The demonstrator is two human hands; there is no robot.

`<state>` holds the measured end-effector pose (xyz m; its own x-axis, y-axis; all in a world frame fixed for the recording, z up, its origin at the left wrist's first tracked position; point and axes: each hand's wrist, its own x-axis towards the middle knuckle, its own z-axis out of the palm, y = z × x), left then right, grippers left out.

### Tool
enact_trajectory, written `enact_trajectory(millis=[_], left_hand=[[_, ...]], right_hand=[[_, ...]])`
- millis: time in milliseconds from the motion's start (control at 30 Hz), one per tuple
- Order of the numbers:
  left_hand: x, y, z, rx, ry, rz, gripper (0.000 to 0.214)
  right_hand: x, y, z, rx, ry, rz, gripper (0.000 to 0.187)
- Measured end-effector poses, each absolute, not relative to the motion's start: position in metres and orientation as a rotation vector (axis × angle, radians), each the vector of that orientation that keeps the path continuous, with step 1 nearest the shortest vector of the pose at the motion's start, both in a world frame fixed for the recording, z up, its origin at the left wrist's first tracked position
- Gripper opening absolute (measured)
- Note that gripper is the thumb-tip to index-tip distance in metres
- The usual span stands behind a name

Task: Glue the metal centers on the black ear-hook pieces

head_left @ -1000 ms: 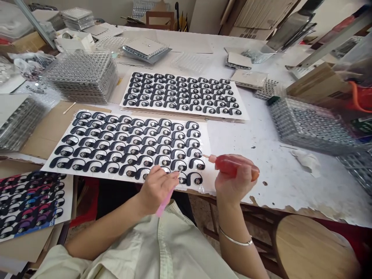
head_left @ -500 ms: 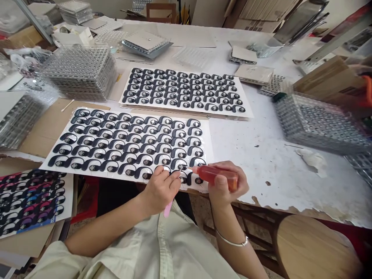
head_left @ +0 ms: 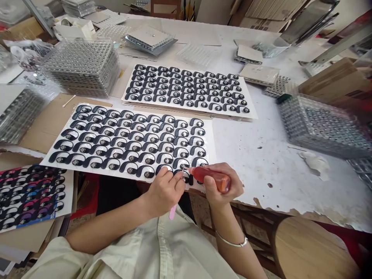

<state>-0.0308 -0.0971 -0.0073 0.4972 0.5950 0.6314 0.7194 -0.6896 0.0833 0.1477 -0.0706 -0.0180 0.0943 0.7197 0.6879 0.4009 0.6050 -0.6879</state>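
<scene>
My left hand [head_left: 165, 192] rests at the near edge of a white sheet [head_left: 210, 155] carrying rows of black ear-hook pieces with round metallic centres. It grips a pink stick [head_left: 173, 212], whose lower end pokes out below my fingers. My right hand [head_left: 222, 185] holds a red squeeze bottle [head_left: 212, 179] on its side, its narrow nozzle [head_left: 190, 170] reaching over the sheet's near row. The nozzle tip sits just above a black piece [head_left: 186, 178], close to my left fingers. Both hands partly hide the pieces in that corner.
A second sheet of black pieces [head_left: 229, 113] lies beyond on the white, peeling table [head_left: 261, 162]. Stacks of transparent trays [head_left: 81, 68] stand at left and right. Coloured pieces on a sheet [head_left: 29, 197] lie lower left, with a wooden stool [head_left: 308, 248] lower right.
My right hand has carried the bottle leftward, bringing the nozzle over the near row beside my left hand. The view has tilted slightly, and the sheets appear shifted.
</scene>
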Motion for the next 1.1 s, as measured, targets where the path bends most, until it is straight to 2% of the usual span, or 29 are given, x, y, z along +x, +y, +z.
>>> enact_trajectory(millis=[1100], left_hand=[[-0.0279,-0.1004,-0.0068,-2.515,-1.162,-0.944,0.018]], right_hand=[[0.146,-0.0712,-0.0172,-0.927,-1.581,0.17,0.024]])
